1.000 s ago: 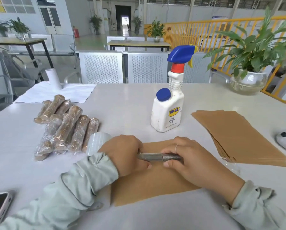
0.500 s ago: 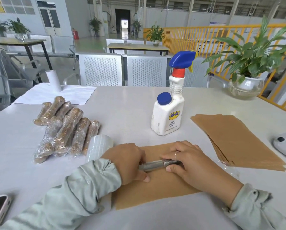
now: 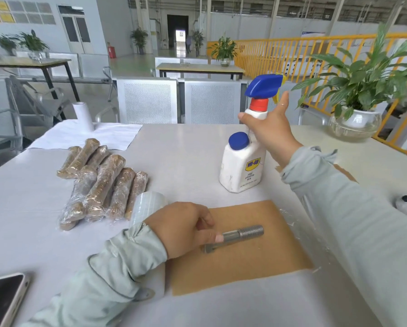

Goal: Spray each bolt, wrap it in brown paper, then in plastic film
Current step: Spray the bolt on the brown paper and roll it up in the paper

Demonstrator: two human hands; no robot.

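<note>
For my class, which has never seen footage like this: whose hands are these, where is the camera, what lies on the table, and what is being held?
No machine here: a person works bare-handed, and the single camera sits on their head, looking forward and down.

The left hand grips the head end of a steel bolt, which lies on a sheet of brown paper. The right hand reaches to the neck of a white spray bottle with a blue trigger; whether it grips it yet is unclear.

On the white table also lie a pile of wrapped bolts in paper and clear film, a roll of plastic film beside the left wrist, a phone at the near left corner and a potted plant at the far right.
</note>
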